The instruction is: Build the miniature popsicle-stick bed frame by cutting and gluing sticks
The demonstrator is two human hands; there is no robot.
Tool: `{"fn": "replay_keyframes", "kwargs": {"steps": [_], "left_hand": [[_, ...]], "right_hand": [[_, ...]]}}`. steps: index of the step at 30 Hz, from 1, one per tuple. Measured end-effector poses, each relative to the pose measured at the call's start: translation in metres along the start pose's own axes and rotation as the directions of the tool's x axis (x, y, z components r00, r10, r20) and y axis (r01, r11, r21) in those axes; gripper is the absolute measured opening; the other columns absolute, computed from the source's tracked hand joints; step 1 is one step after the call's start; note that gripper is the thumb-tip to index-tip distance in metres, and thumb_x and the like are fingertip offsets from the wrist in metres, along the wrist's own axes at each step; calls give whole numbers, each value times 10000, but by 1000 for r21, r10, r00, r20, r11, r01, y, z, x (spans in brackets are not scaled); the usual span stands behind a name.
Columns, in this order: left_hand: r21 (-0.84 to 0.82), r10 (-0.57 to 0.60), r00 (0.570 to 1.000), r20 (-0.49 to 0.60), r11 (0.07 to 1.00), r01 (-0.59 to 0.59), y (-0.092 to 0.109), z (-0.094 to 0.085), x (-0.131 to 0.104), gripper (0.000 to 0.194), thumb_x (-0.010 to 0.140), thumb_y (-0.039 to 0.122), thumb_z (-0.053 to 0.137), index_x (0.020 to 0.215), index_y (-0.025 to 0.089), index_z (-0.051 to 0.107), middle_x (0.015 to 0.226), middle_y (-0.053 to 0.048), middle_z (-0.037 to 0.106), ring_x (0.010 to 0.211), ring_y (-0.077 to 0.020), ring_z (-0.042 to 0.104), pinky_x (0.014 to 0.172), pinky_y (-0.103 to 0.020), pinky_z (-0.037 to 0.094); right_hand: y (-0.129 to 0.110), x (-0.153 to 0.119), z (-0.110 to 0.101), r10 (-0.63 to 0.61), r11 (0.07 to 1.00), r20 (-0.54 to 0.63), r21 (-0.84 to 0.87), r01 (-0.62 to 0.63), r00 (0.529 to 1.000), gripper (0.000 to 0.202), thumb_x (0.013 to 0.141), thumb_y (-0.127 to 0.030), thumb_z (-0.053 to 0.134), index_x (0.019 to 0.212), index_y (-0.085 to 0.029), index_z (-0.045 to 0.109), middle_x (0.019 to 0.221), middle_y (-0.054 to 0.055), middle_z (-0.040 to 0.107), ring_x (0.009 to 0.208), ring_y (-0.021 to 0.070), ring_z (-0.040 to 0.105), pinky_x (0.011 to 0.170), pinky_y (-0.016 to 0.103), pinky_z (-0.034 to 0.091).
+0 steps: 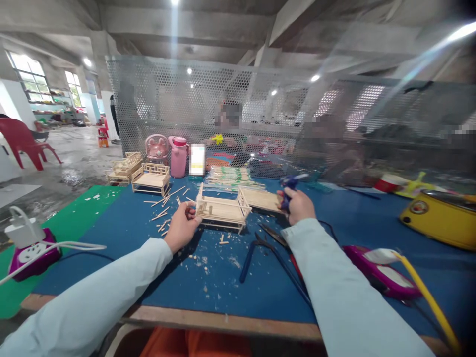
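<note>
Near the middle of the blue felt-covered tabletop [122, 223]: pale wooden stick-built miniature bed frame [222, 210], steadied at its left end by the left hand [182, 228], fingers pinched on a corner post. Just right of it, blue hot-glue gun [289, 187] gripped in the closed right hand [299, 206], nozzle beside the frame. Best kept steady, glue sparing, fingertips off the joint. Loose short wooden sticks [163, 210] scattered toward the far left.
</note>
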State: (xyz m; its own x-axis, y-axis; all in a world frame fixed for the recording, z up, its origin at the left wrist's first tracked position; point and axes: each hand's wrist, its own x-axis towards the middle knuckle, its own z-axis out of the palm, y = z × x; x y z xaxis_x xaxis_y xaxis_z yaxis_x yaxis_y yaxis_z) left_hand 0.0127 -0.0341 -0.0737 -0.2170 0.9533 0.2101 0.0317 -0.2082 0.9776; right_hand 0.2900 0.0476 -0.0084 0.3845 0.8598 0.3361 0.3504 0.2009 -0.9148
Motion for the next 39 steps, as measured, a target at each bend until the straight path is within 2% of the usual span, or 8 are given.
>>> {"fn": "replay_keyframes", "kwargs": {"steps": [4, 6, 8, 11, 15, 20, 25, 39], "left_hand": [[-23, -4, 1000, 2, 1000, 4, -3, 0, 1, 368, 629, 88, 670, 964, 145, 528, 685, 48, 525, 591, -71, 510, 603, -207, 424], [-53, -13, 1000, 7, 999, 14, -3, 1, 2, 381, 639, 108, 666, 987, 143, 516, 675, 52, 530, 572, -68, 506, 587, -202, 414], [-85, -26, 1000, 5, 996, 27, -1, 2, 2, 372, 646, 126, 663, 988, 140, 517, 667, 53, 536, 561, -67, 506, 573, -197, 404], [-61, -28, 999, -43, 998, 25, 5, 3, 1, 330, 641, 138, 670, 949, 134, 553, 673, 46, 541, 538, -64, 486, 558, -199, 396], [0, 15, 996, -84, 1000, -15, 14, 6, 0, 202, 651, 133, 656, 849, 123, 619, 681, 19, 574, 562, -78, 506, 587, -209, 406], [-10, 43, 995, -87, 999, -44, 19, 9, 0, 117, 670, 146, 640, 784, 123, 648, 659, 5, 610, 597, -98, 532, 620, -215, 415], [-20, 40, 996, -85, 999, -42, 17, 11, 1, 157, 665, 186, 656, 804, 115, 671, 666, -8, 637, 588, -103, 537, 613, -221, 416], [-36, 26, 998, -64, 999, -28, 18, 13, -1, 185, 679, 215, 650, 826, 103, 659, 655, -2, 605, 573, -90, 515, 589, -211, 412]], "right_hand": [[-27, -24, -3, 15, 979, 27, 203, -20, 1000, 434, 852, -561, 349, 778, -182, 546, 550, 10, 557, 401, 90, 431, 329, 199, 343], [-39, -46, -4, -46, 933, 66, 358, 19, 997, 421, 795, -591, 459, 815, -183, 562, 555, 4, 564, 399, 92, 445, 287, 186, 270], [-46, -71, -5, -146, 909, 88, 405, 99, 985, 400, 736, -569, 572, 865, -190, 572, 614, 6, 605, 432, 102, 482, 315, 203, 318], [-41, -103, -5, -277, 930, 136, 287, 230, 951, 333, 754, -521, 588, 839, -199, 595, 569, -14, 590, 486, 119, 518, 467, 244, 442], [-26, -127, -3, -395, 915, 326, 58, 399, 859, 372, 824, -496, 499, 620, -195, 577, 596, 26, 624, 537, 139, 542, 586, 278, 458], [-24, -135, 4, -425, 859, 478, -55, 509, 769, 389, 877, -471, 406, 741, -186, 634, 578, 18, 592, 545, 151, 544, 594, 286, 444], [-27, -134, 9, -441, 842, 493, -64, 536, 750, 432, 900, -478, 350, 868, -172, 652, 540, 0, 545, 519, 147, 532, 584, 287, 441], [-27, -132, 15, -510, 779, 466, -106, 618, 723, 364, 897, -431, 363, 716, -199, 578, 569, 13, 564, 560, 160, 545, 593, 291, 441]]}}
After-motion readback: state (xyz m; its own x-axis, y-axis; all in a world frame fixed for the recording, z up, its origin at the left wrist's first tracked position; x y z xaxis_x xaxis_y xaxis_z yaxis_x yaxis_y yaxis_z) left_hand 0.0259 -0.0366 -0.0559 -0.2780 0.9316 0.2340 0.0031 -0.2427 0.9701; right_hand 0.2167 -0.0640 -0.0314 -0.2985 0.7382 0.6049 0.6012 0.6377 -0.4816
